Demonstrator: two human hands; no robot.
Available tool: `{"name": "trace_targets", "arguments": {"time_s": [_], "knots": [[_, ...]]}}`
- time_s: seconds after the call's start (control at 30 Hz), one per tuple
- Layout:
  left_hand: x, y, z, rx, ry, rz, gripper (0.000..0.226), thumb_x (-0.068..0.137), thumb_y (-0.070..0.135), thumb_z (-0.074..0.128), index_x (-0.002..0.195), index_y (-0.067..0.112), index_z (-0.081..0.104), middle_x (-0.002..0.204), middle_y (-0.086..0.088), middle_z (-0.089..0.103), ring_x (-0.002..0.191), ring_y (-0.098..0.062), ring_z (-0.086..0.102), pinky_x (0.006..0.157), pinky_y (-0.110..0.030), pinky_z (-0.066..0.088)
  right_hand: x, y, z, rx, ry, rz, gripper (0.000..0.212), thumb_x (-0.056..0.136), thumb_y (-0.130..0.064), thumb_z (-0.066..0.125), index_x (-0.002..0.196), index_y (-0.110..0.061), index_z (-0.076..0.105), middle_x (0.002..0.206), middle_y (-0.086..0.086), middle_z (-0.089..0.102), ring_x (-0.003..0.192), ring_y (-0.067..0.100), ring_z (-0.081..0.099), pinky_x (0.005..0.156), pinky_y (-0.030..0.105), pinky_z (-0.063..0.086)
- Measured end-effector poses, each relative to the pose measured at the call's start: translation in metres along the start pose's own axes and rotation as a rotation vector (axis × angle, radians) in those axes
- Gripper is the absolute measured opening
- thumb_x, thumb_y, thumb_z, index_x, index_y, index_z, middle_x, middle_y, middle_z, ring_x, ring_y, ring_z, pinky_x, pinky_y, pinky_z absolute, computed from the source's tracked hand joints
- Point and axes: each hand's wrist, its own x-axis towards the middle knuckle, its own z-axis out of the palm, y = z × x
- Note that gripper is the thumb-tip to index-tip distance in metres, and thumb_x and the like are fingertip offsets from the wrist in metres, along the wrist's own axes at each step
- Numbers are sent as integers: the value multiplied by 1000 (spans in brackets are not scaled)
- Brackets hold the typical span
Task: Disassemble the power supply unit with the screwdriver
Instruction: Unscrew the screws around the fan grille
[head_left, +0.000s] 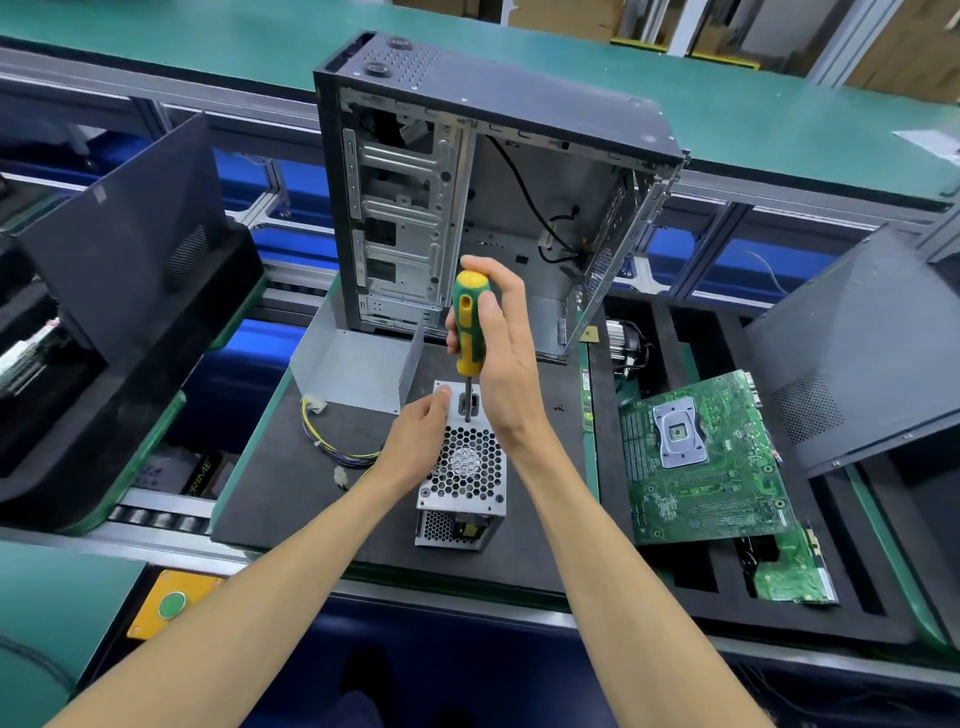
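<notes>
Head view: PSU (462, 467) stands on end at centre of the mat (291, 467), case (467, 182) at 12 o'clock, motherboard (701, 462) at 3. Right hand (498, 353) wraps the screwdriver (470, 325) handle, tip down at the dark recess on the PSU's top face; left hand (421, 431) grips that top at its 9 o'clock edge. Risk: an off-axis push could slip the tip or tip the PSU.

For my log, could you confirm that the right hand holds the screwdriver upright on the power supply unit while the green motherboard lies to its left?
Not quite: the head view shows the motherboard lying to the right of the power supply unit. The right hand does hold the screwdriver upright on it.
</notes>
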Motion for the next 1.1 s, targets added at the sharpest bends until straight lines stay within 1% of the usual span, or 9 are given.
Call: {"name": "trace_targets", "arguments": {"time_s": [0.13, 0.23, 0.33, 0.43, 0.57, 0.67, 0.8, 0.93, 1.1], "knots": [[-1, 1, -1, -26, 2, 9, 44, 107, 44, 35, 75, 14, 36, 56, 12, 27, 53, -8, 27, 60, -33, 25, 3, -7, 4, -34, 97, 4, 13, 102, -38, 46, 109, -29, 53, 98, 19, 50, 79, 24, 52, 65, 26, 48], [-1, 1, -1, -37, -1, 3, 44, 107, 43, 36, 72, 16, 33, 49, 13, 28, 49, -6, 27, 59, -33, 24, 8, -6, 1, -73, 230, -37, 13, 96, -32, 65, 95, -21, 59, 90, 8, 56, 76, 30, 55, 65, 27, 49], [-1, 0, 0, -45, -3, -4, 44, 107, 44, 36, 73, 16, 34, 51, 13, 28, 53, -7, 28, 61, -33, 26, 9, -4, -3, -17, 293, -13, 6, 96, -22, 69, 101, -21, 66, 86, 4, 62, 74, 20, 59, 68, 28, 51], [-1, 0, 0, -56, 2, -8, 44, 107, 45, 37, 74, 15, 36, 53, 13, 28, 54, -8, 29, 61, -33, 27, 7, -3, -4, 101, 337, 41, 24, 93, -21, 74, 109, -20, 55, 88, 14, 63, 74, 19, 65, 71, 36, 54], [-1, 0, 0, -42, 3, -19, 46, 107, 46, 37, 69, 18, 32, 47, 14, 30, 47, -4, 29, 59, -32, 27, 8, -4, -2, 127, 287, 54, 16, 96, -13, 70, 105, -8, 58, 93, 18, 68, 84, 20, 67, 80, 39, 58], [-2, 0, -1, -33, 1, -20, 50, 107, 47, 36, 68, 14, 36, 47, 14, 33, 49, -3, 32, 59, -29, 29, 7, -7, 1, 26, 162, 123, 17, 98, -29, 62, 106, -16, 68, 109, 19, 67, 92, 19, 61, 83, 43, 53], [-3, 1, -1, -46, 0, -16, 51, 106, 48, 35, 76, 7, 42, 65, 2, 32, 65, -15, 33, 65, -33, 29, 7, -10, 7, 47, 7, 104, 29, 104, -27, 45, 109, -14, 69, 94, 3, 66, 86, 16, 60, 82, 28, 51], [-4, 4, -1, -36, 1, -15, 47, 107, 46, 35, 71, 16, 34, 57, 10, 33, 55, -8, 32, 60, -31, 27, 7, -9, 9, 106, 41, 73, 23, 107, -24, 33, 110, -11, 52, 74, 5, 54, 66, 13, 53, 63, 24, 45], [-6, 5, -2, -46, -8, -23, 50, 107, 44, 35, 64, 21, 27, 41, 14, 30, 43, -4, 29, 55, -32, 23, 6, -8, 8, 60, 84, 56, 20, 100, -35, 56, 106, -20, 43, 73, 4, 48, 63, 12, 48, 62, 24, 44]]}}
